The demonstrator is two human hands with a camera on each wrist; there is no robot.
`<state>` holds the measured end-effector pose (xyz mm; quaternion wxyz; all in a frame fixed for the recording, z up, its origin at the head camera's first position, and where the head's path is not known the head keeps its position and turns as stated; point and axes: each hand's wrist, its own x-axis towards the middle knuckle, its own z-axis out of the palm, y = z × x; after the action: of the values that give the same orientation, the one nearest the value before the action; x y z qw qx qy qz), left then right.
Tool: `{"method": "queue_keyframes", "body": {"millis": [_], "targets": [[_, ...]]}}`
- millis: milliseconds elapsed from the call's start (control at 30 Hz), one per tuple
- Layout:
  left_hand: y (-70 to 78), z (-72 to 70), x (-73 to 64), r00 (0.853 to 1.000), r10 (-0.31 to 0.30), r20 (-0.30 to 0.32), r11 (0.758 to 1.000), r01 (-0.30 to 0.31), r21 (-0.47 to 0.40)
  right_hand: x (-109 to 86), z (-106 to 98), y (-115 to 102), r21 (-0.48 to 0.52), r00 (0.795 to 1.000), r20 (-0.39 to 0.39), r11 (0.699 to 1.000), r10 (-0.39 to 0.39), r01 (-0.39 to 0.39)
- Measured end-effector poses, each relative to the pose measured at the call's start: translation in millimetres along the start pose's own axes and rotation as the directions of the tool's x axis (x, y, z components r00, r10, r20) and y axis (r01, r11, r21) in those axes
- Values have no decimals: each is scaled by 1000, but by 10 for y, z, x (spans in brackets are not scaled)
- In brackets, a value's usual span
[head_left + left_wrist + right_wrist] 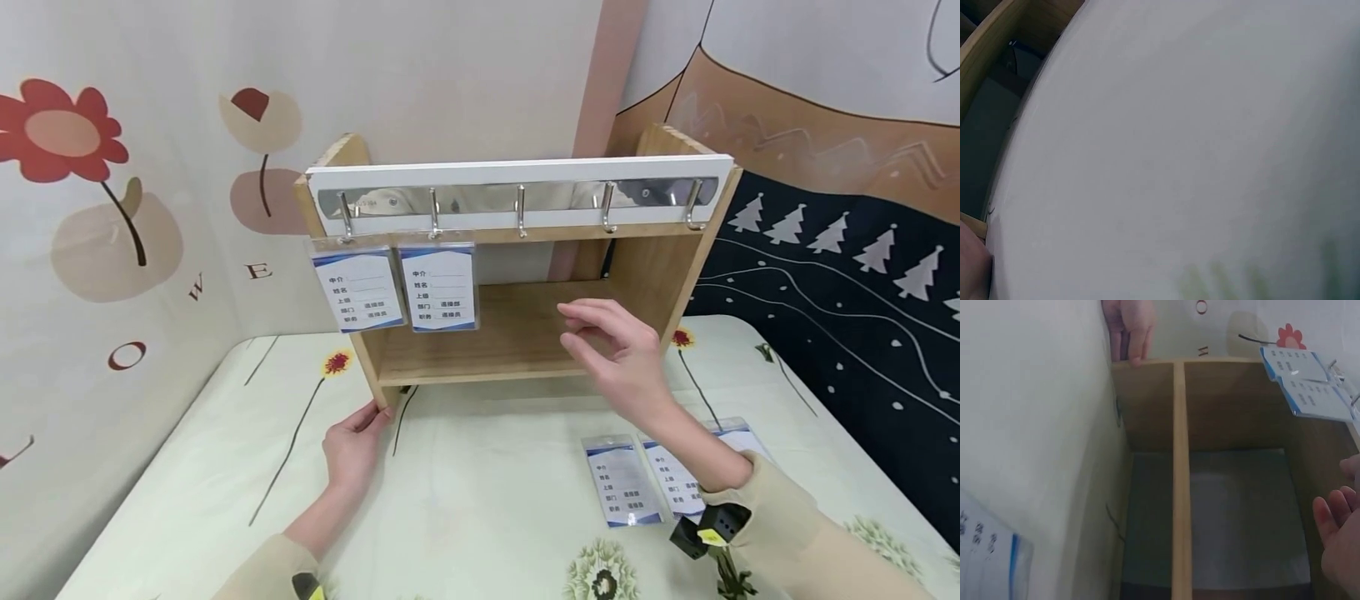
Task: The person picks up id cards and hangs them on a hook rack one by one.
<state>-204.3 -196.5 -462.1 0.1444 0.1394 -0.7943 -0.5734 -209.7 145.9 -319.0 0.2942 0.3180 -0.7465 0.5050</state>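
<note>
A wooden shelf with a white hook rail across its upper front stands on the table. Two clear-sleeved name badges hang from the two leftmost hooks, side by side. At the shelf's lower left corner my left hand holds the foot of the side panel between thumb and fingers; the right wrist view shows these fingers at the panel's edge. My right hand is raised before the shelf's right half, fingers loosely bent and apart from the thumb, with nothing between them.
More name badges lie on the table at the right, partly under my right forearm. Several metal hooks to the right of the hanging badges carry nothing. The flower-print tablecloth covers the table, and printed curtains stand behind.
</note>
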Motion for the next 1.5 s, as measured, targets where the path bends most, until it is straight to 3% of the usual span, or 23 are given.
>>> {"method": "queue_keyframes", "body": {"millis": [233,533,733,1067,1267,1500], "targets": [[-3,3,3,1000,-2,5,1000,2,-8,-166,-175,56,-98,988,54,986,142,-137],[14,2,-13,1000,-15,-5,1000,15,-6,-371,-281,157,-120,966,91,965,243,-231],[17,-1,-13,1000,-5,-5,1000,5,-9,-575,-341,256,-121,943,163,955,289,-272],[15,-3,-22,1000,-9,-7,1000,9,-4,-861,-407,393,-87,867,318,923,383,-375],[11,5,-17,1000,-5,-11,1000,5,-7,-976,-455,458,-96,843,356,913,404,-397],[0,7,-22,1000,2,-10,1000,-2,5,-1031,-515,503,-194,792,370,874,486,-446]]}}
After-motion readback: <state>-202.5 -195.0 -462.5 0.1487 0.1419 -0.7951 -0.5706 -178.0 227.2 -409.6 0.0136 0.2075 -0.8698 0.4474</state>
